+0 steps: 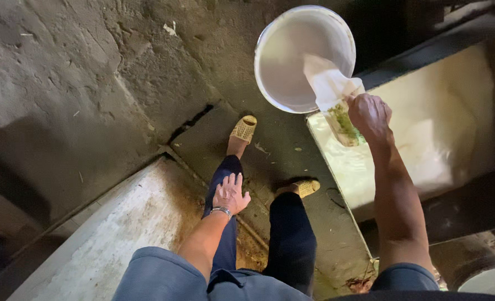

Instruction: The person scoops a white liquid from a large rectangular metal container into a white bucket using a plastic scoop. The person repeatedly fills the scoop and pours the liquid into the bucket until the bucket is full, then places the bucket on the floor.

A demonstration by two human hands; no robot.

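Bag: my right hand [370,116] is closed on a soft, pale plastic bag [332,92] with something green low inside; its top end droops over the rim into the white bucket [270,50]
How it handles: I judge it light, limp and likely slick, so it wants a pinch high up at the gathered neck, not a squeeze round the belly
Right hand: fingers curled shut around the bag, knuckles up, arm stretched out over the pale trough [442,128]
Left hand: my left hand [231,194] is spread flat, fingers apart, resting on my left thigh, holding nothing; a metal bracelet [221,210] sits at the wrist
Bucket: holds a milky liquid, just beside the trough's near corner
Floor: rough concrete floor [80,83], my two woven sandals [244,129] planted on it
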